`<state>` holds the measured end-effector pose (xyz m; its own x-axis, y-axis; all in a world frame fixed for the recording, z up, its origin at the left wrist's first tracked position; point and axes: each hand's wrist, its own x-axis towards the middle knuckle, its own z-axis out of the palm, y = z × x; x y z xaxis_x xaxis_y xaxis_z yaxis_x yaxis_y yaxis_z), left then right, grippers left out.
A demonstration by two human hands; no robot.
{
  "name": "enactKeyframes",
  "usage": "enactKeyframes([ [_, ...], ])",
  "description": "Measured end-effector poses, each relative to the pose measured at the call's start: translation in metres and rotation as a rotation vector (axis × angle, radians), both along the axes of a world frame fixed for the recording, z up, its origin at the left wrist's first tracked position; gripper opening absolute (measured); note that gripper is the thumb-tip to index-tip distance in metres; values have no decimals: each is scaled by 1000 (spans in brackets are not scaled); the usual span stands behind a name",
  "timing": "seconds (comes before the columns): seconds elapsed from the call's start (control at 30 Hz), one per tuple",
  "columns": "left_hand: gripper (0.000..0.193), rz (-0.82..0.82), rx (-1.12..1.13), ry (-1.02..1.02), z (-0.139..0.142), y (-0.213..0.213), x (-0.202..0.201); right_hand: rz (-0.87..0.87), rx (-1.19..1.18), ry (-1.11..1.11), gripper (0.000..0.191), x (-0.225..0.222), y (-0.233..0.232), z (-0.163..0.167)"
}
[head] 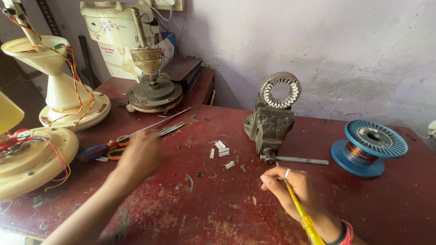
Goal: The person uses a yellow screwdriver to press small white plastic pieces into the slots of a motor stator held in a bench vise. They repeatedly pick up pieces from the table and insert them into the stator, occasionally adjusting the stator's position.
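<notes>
My left hand is blurred in motion, hovering over the orange-handled scissors and a long screwdriver with a blue and orange handle on the worn red table. I cannot make out its fingers. My right hand, wearing a ring, grips a thin yellow-handled tool just in front of a grey bench vise. The vise clamps a round metal stator ring upright. Several small white paper strips lie between the two hands.
A blue spool of copper wire stands at the right. A brown fan motor sits at the back. Cream fan housings with red and yellow wires crowd the left edge. A pale wall lies behind.
</notes>
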<state>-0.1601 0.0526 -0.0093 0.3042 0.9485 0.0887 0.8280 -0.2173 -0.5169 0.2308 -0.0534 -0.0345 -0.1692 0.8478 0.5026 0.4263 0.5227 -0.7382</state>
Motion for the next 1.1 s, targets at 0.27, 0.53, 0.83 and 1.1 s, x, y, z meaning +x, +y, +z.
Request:
enactKeyframes([
  [0.27,61,-20,374,-306,-72,-17,-114,29,-2,-18,20,-18,-3,1],
  [0.53,40,443,91,-674,-39,-69,-103,12,-41,6,21,-13,-4,6],
  [0.83,27,-29,-234,-1481,18,-58,2,12,-13,-11,22,-19,-5,7],
  [1.1,28,-523,-817,-1929,24,15,104,13,-93,14,25,-15,-2,15],
])
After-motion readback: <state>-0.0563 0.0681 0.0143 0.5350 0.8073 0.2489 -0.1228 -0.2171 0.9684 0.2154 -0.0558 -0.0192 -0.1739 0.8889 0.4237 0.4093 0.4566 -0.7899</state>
